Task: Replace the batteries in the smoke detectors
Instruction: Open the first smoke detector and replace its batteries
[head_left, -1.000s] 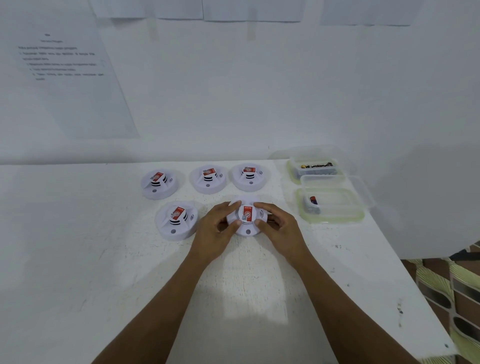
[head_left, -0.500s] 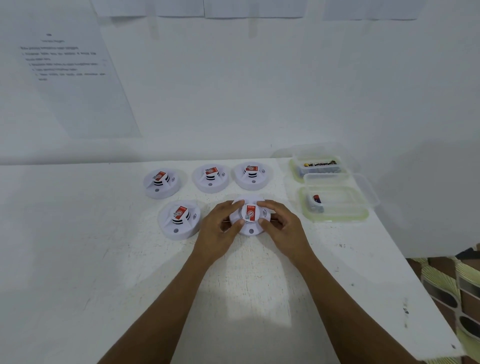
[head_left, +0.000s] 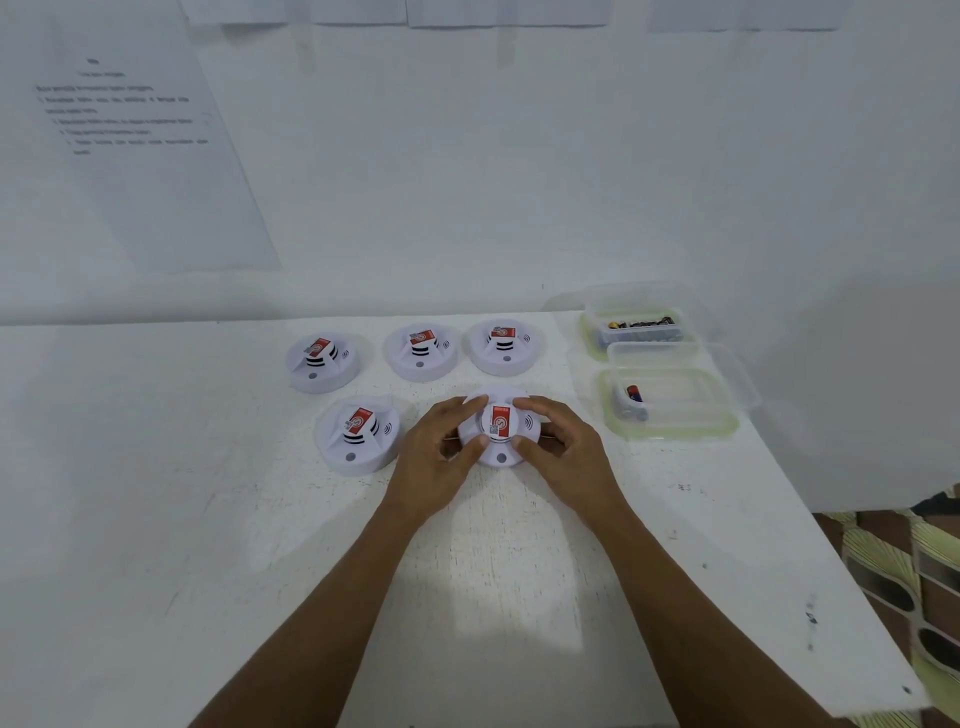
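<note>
A white table stands against a white wall with a printed sheet taped up. Near the table's middle sits the smoke detector, red label up, the left hand and right hand curled round its rim from either side, thumbs and forefingers clamped on it. Another detector lies just left; three more line up behind. Right of them, the far tub holds batteries, the near tub one battery

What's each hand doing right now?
Left hand: grips the near detector by its left side.
Right hand: grips its right side.
</note>
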